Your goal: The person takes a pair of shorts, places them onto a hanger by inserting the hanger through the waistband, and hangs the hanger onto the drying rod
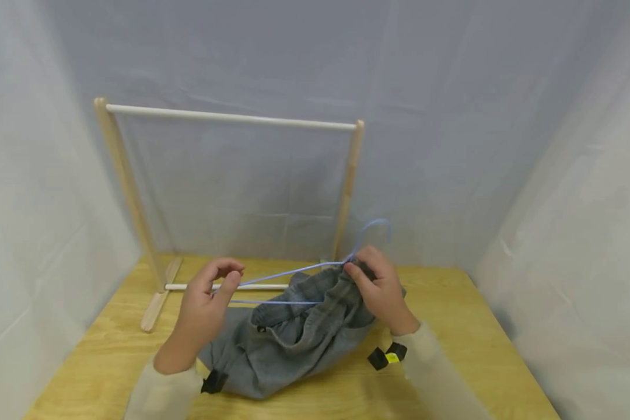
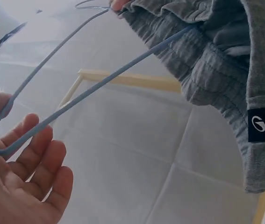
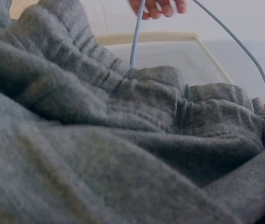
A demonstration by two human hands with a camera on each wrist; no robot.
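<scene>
The blue hanger (image 1: 289, 274) is pinched at one end by the left hand (image 1: 202, 309). Its other end and the grey garment (image 1: 289, 338) are gripped by the right hand (image 1: 380, 289), in front of the wooden rack (image 1: 231, 119).

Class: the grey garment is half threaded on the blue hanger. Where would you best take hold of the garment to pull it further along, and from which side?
Grip the garment at its ribbed waistband, bunched where the hanger bar enters it. Come from the right, beside the right hand. The band is thick and gathered, so it probably gives a firmer hold than the loose cloth below.
</scene>
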